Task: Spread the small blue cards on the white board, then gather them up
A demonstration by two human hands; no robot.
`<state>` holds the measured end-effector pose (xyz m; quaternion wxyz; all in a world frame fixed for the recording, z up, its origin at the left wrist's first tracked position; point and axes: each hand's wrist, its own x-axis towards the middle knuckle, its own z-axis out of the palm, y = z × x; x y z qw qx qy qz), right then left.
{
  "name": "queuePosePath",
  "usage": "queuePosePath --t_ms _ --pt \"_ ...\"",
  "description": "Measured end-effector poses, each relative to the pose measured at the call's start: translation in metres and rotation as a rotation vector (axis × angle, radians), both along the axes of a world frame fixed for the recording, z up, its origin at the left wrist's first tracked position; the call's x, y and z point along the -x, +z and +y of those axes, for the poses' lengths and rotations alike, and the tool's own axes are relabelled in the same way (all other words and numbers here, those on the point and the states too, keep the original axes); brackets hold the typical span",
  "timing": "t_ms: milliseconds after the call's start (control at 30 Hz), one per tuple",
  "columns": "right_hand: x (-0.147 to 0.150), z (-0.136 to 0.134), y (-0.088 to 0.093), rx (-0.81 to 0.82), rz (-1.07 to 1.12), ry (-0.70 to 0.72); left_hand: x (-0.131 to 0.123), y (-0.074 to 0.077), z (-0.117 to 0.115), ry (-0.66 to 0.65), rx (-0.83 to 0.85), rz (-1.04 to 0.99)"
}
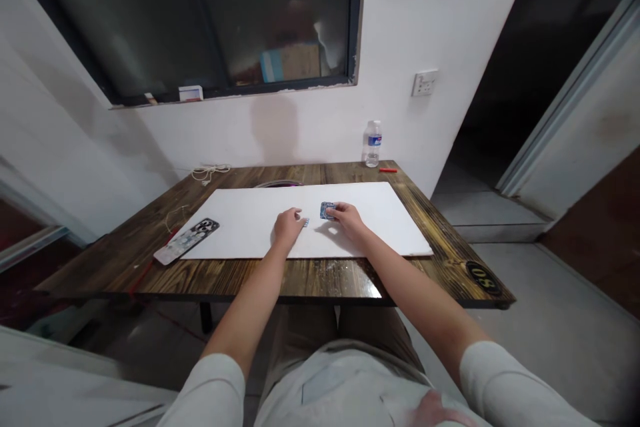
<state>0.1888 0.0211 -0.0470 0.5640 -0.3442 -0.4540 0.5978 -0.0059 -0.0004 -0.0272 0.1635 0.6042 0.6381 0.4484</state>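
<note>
Over the middle of a white board (250, 217), my left hand (289, 225) is curled, with a small patterned blue-and-white piece (306, 222) showing at its fingertips. To its right, my right hand (346, 215) pinches a blue patterned card (327, 210) by its right side. The two hands are apart, and the card is tilted above the board. A shadow falls on the board below my right hand.
The board lies on a dark wooden table (420, 213). A phone (187, 241) rests across its left edge. Toward the wall are a bottle (373, 144), a red pen (388, 171) and a coiled white cord (210, 172). A round number plate (483, 277) is at the right.
</note>
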Motion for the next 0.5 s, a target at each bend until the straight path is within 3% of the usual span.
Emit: queuePosePath --t_ms 100,233,500 --pt "0.000 0.000 -0.002 -0.018 -0.018 0.008 -0.009 0.004 -0.001 -0.113 -0.056 -0.135" --pt "0.001 0.000 -0.003 -0.052 -0.071 0.008 -0.022 0.007 -0.004 -0.320 0.082 -0.377" --pt "0.003 -0.004 0.000 -0.078 -0.099 0.012 -0.022 0.010 -0.009 -0.356 0.098 -0.447"
